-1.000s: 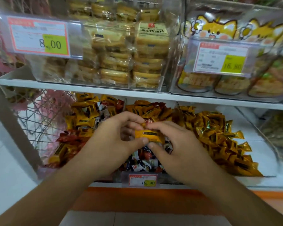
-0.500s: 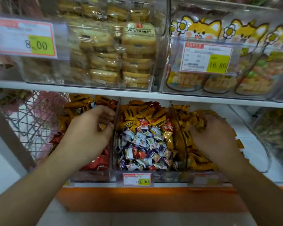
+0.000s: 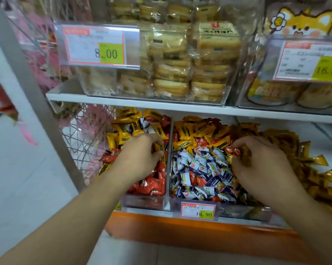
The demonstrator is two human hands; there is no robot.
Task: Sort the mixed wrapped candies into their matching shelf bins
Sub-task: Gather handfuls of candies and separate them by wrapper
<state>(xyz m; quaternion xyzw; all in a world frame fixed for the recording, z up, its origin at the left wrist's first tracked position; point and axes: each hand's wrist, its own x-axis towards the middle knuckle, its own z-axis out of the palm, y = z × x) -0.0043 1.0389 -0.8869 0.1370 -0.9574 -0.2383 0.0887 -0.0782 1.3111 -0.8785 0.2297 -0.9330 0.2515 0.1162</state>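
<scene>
Three clear bins sit side by side on the lower shelf. The left bin (image 3: 142, 201) holds red and yellow candies. In it, my left hand (image 3: 140, 157) curls its fingers round a yellow candy (image 3: 162, 156) beside the clear divider (image 3: 169, 165). The middle bin (image 3: 243, 211) holds a mix of white-blue candies (image 3: 199, 169), red ones and yellow ones. My right hand (image 3: 260, 165) is at that bin's right edge, thumb and forefinger pinching a red candy (image 3: 232, 151). The right bin holds gold candies (image 3: 304, 169).
A white shelf board (image 3: 180, 108) hangs close above the bins, carrying clear boxes of wrapped cakes (image 3: 170, 60) and price tags. A wire basket (image 3: 84, 142) stands left of the bins behind a grey upright (image 3: 37, 92). A price tag (image 3: 197, 210) fronts the middle bin.
A second ago both hands held one yellow candy over the middle bin. They then parted to the outer bins. My right hand has now come back left to the middle bin's edge.
</scene>
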